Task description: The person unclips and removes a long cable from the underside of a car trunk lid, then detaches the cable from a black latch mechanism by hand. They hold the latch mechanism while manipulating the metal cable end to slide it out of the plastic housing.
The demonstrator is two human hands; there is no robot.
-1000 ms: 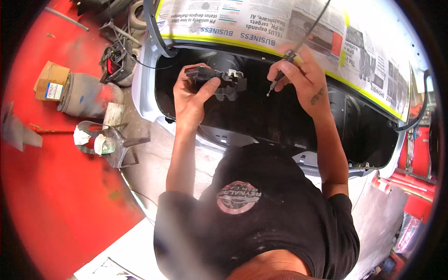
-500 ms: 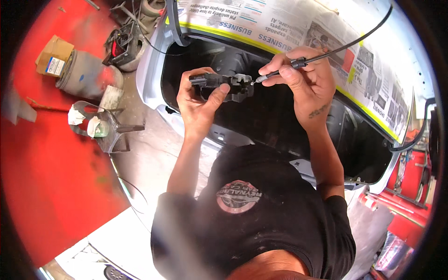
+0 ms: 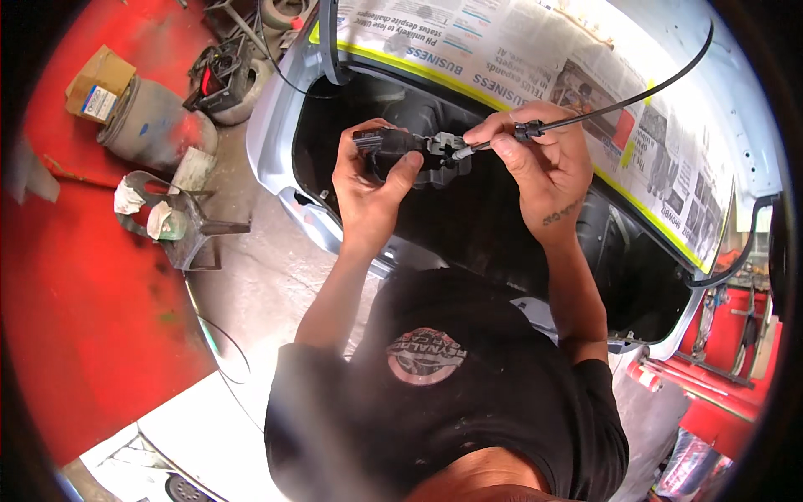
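My left hand [image 3: 372,192] is closed on a black latch assembly [image 3: 386,146] with a pale bracket, raised over the open trunk [image 3: 418,226]. My right hand [image 3: 544,167] grips a black cable [image 3: 602,111] near its end, thumb and index finger on the end fitting [image 3: 464,153]. That fitting meets the right side of the latch; whether it is hooked in is too small to tell. The cable curves up to the raised trunk lid, which is covered with newspaper [image 3: 493,46] and edged in yellow tape.
At the left, a small plastic stool [image 3: 201,247] holds containers beside a grey drum [image 3: 146,125] topped by a cardboard box [image 3: 96,84]. Behind them lies a pile of dark parts [image 3: 222,71] and a red panel [image 3: 84,318]. Red workshop equipment [image 3: 719,385] stands at the right.
My right hand has brought the cable end left to the latch, tilting the cable from steep to nearer level. My left hand and the latch have shifted slightly right.
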